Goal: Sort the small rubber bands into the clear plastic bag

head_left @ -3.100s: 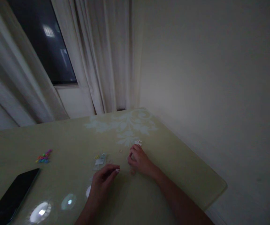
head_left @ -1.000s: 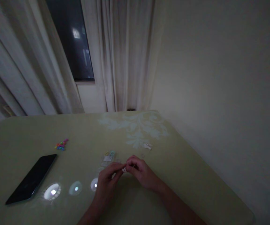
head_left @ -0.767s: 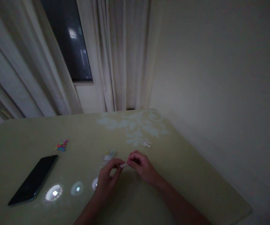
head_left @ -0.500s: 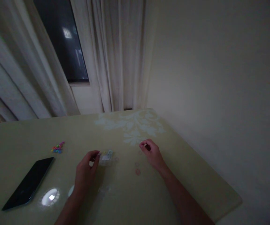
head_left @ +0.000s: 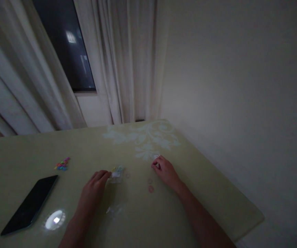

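Note:
My left hand (head_left: 96, 184) is closed, its fingertips at the left edge of a small clear plastic bag (head_left: 116, 175) that lies on the table. Yellow and pale blue-green bits show at the bag's top, with a whitish patch below them. My right hand (head_left: 167, 173) is closed in a pinch low over the table; whatever sits between its fingertips is too small to make out. Just left of and below it lie a faint pinkish ring (head_left: 150, 181) and a redder ring (head_left: 151, 189). Another faint ring (head_left: 128, 175) lies right of the bag.
A black tablet (head_left: 31, 204) lies at the left, with a pile of small colourful pieces (head_left: 62, 164) behind it. Crumpled clear plastic (head_left: 116, 210) lies near the front. The table (head_left: 202, 193) meets a wall (head_left: 228, 103) at the right, and curtains (head_left: 130, 69) hang behind.
My left hand has turned palm-down and lowered at the bag's edge. My right hand has moved slightly down, its fingers lower. The view has shifted a little.

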A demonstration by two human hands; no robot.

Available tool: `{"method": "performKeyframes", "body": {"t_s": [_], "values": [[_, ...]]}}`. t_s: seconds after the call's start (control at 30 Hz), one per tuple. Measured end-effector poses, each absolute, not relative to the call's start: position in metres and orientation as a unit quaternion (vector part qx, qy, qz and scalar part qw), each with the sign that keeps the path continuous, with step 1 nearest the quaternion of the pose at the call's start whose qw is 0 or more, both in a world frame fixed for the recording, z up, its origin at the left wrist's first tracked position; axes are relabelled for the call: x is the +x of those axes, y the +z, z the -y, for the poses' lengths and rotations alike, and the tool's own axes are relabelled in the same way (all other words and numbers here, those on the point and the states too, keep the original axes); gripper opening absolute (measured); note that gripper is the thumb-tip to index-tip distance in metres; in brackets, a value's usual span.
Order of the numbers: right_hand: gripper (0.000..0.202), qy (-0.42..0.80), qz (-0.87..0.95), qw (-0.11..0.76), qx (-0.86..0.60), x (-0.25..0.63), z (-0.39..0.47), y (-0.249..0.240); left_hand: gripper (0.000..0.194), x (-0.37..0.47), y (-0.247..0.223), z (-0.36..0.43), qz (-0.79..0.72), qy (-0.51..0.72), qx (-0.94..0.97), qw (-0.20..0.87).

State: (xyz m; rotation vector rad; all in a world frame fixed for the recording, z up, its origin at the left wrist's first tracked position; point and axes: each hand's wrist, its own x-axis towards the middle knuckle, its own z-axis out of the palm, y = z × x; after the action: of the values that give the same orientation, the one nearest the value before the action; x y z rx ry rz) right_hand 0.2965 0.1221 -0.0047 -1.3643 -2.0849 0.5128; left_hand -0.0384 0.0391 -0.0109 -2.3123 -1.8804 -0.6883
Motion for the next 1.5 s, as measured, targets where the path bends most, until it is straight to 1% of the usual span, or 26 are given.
{"method": "performKeyframes", "body": {"t_s": [0.17,0.33,0.47,0.63,0.77,0.9,1.1,1.17,1.27,1.37,1.5], "values": [[0.010,0.187,0.785,0.294,-0.513,0.297,-0.122,-0.006,0.041,-0.034,-0.010,-0.039,0.621,-0.221,-0.752,0.032],[0.011,0.188,0.785,0.286,-0.516,0.297,-0.121,-0.006,0.041,-0.033,-0.018,-0.042,0.594,-0.232,-0.769,0.041],[0.010,0.177,0.786,0.265,-0.530,0.299,-0.121,-0.006,0.043,-0.036,-0.020,-0.043,0.582,-0.226,-0.780,0.048],[0.010,0.160,0.801,0.225,-0.531,0.299,-0.122,-0.008,0.052,-0.022,-0.026,-0.045,0.571,-0.227,-0.783,0.095],[0.012,0.153,0.806,0.213,-0.531,0.296,-0.121,-0.012,0.047,0.005,-0.040,-0.045,0.506,-0.215,-0.828,0.115],[0.015,0.120,0.815,0.212,-0.525,0.293,-0.120,-0.016,0.047,0.019,-0.050,-0.042,0.504,-0.210,-0.827,0.132],[0.014,0.086,0.821,0.197,-0.529,0.289,-0.121,-0.024,0.032,0.021,-0.046,-0.037,0.491,-0.203,-0.844,0.077],[0.014,0.074,0.823,0.196,-0.527,0.289,-0.121,-0.025,0.029,0.024,-0.047,-0.037,0.482,-0.201,-0.849,0.079],[0.015,0.063,0.825,0.191,-0.529,0.288,-0.120,-0.024,0.031,0.030,-0.055,-0.037,0.466,-0.182,-0.858,0.116],[0.016,0.057,0.825,0.183,-0.531,0.287,-0.119,-0.022,0.037,0.034,-0.066,-0.036,0.503,-0.178,-0.834,0.143],[0.015,0.054,0.826,0.173,-0.533,0.286,-0.120,-0.024,0.040,0.039,-0.067,-0.031,0.534,-0.184,-0.820,0.092]]}}
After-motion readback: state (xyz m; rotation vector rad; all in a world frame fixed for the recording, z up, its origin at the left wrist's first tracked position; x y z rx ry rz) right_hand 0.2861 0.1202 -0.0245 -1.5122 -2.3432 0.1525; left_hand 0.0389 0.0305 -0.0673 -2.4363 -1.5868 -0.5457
